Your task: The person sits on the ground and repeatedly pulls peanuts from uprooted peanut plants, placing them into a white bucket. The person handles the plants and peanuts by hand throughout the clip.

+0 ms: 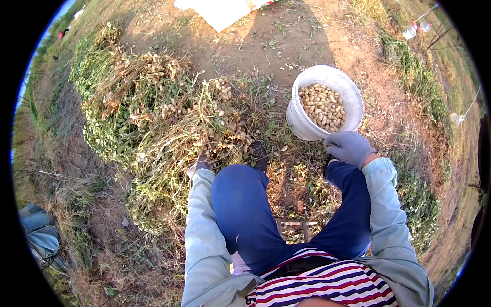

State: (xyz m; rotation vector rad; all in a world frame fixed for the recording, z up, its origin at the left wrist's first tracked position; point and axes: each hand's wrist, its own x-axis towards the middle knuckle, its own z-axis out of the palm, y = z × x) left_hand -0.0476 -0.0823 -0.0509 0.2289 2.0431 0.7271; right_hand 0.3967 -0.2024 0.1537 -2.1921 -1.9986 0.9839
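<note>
My right hand, in a grey glove, is at the near rim of a white plastic bucket. Its fingers are curled, and whether they grip the rim or anything else cannot be told. Inside the bucket lies a layer of unshelled peanuts. My left hand, also gloved, is beside my knee at the near edge of a heap of pulled peanut plants. Knee and sleeve hide much of it, so its grip does not show. Clusters of peanut pods hang on the roots facing me.
Ahead on the soil lies a white sheet. My dark shoe stands between the heap and the bucket. Part of a low seat frame shows between my legs. Plastic bottles hang at far right; bluish fabric lies at far left.
</note>
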